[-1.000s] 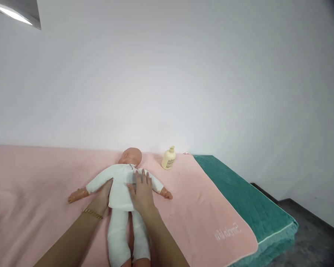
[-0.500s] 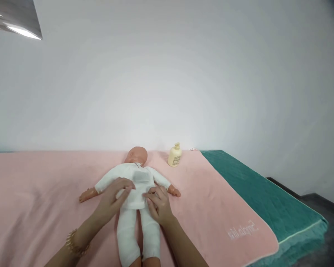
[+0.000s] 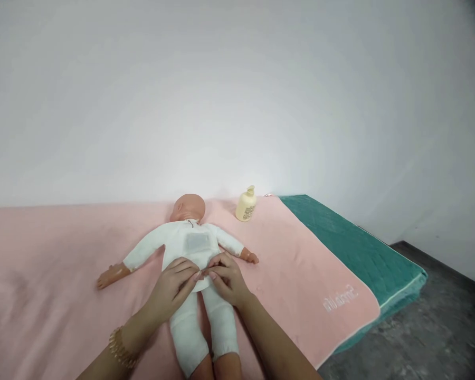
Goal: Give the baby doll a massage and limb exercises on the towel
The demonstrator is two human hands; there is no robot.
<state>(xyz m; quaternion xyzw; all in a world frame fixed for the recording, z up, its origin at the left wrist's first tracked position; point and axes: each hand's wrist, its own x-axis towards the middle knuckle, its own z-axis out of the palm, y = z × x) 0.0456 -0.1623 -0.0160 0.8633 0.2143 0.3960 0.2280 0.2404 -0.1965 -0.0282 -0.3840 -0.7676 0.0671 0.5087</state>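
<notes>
A baby doll with a white cloth body point(image 3: 198, 244) lies on a pink blanket point(image 3: 293, 295), its bare head point(image 3: 188, 207) toward the wall. A dark rectangular patch marks its chest. My left hand point(image 3: 178, 285), with a beaded bracelet at the wrist, rests at the doll's lower belly, thumb and fingers pinched together. Opposite it, my right hand point(image 3: 226, 277) is also closed in a pinch, and the fingertips of both nearly meet over the belly. What lies between the fingertips is too small to make out.
A cream pump bottle point(image 3: 246, 205) stands on the blanket, right of the doll's head. Under the blanket, a green cover point(image 3: 348, 253) shows at the right, with dark floor point(image 3: 431, 322) beyond its edge. A pale wall point(image 3: 237, 95) rises behind.
My left hand has moved right, toward my right hand, and its fingers have closed into a pinch at the belly. The view has shifted, so the doll and bottle sit slightly higher.
</notes>
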